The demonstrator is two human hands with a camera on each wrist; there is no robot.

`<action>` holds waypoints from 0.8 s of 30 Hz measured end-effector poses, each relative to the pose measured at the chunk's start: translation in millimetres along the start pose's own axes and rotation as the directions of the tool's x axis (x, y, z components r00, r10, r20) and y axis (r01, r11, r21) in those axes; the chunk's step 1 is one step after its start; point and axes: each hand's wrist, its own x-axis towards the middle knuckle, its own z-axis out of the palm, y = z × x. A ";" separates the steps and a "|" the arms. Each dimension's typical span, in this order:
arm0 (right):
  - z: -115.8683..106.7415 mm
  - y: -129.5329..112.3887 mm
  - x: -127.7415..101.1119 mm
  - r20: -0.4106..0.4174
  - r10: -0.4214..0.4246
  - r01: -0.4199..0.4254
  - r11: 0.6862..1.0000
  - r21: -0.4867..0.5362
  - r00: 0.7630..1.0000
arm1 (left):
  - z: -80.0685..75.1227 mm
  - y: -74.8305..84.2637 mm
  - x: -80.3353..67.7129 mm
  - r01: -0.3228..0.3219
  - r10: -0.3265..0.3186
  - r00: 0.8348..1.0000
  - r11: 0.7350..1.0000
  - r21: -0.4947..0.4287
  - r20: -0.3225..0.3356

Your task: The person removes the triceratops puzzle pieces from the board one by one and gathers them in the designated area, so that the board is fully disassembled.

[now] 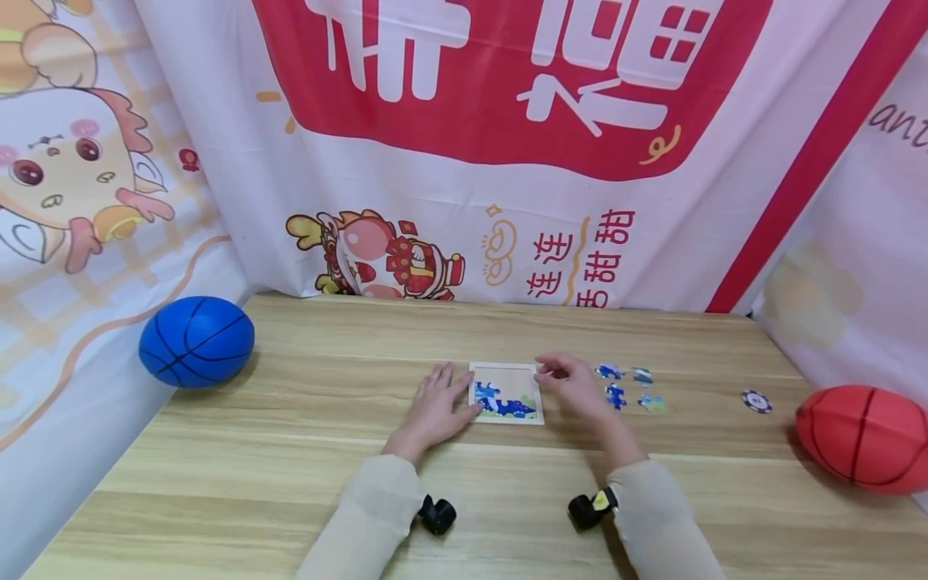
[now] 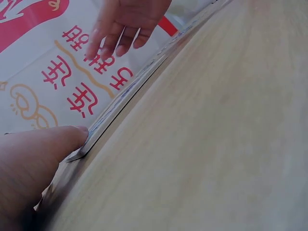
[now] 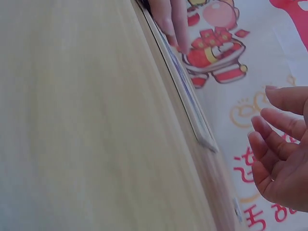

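Note:
A small square puzzle tray [image 1: 505, 364] with a pale border lies on the table, its lower part covered by blue and green jigsaw pieces [image 1: 507, 406]. My left hand [image 1: 435, 409] lies flat at its left side, fingers stretched out and the thumb [image 2: 72, 137] touching the tray's corner. Over the tray's right edge hovers my right hand [image 1: 576, 387]. In the right wrist view the right hand [image 3: 284, 149] has loosely bent, spread fingers with nothing between them. Several loose jigsaw pieces [image 1: 615, 395] lie to the right of that hand.
A blue toy ball [image 1: 197, 341] sits at the table's left edge, a red ball [image 1: 866, 437] at the right. Near the red ball lies a round black-and-white chip [image 1: 757, 401]. A printed cloth [image 1: 435, 185] hangs behind the wooden table [image 1: 326, 354].

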 end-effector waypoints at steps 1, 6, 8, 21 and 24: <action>4.7 -1.4 1.2 0.005 -0.009 0.009 1.000 0.009 1.000 | 0.0 -0.1 -0.1 0.001 -0.001 1.000 1.000 0.004 0.004; 23.9 -4.1 4.4 0.034 -0.062 0.061 0.997 0.043 0.997 | 0.2 -0.6 0.0 0.010 -0.010 1.000 0.999 0.032 0.021; 30.3 -3.5 4.8 0.045 -0.060 0.059 0.997 0.042 0.997 | 0.4 -0.9 0.2 0.015 -0.016 0.999 0.999 0.044 0.030; 58.8 6.3 6.8 0.031 -0.140 0.143 0.984 -0.110 0.990 | 1.8 -2.7 1.1 -0.003 0.000 0.999 0.998 0.063 0.039; 61.9 5.7 7.3 0.036 -0.186 0.189 0.964 -0.187 0.982 | 1.1 -2.3 1.2 -0.002 -0.001 0.999 0.998 0.064 0.040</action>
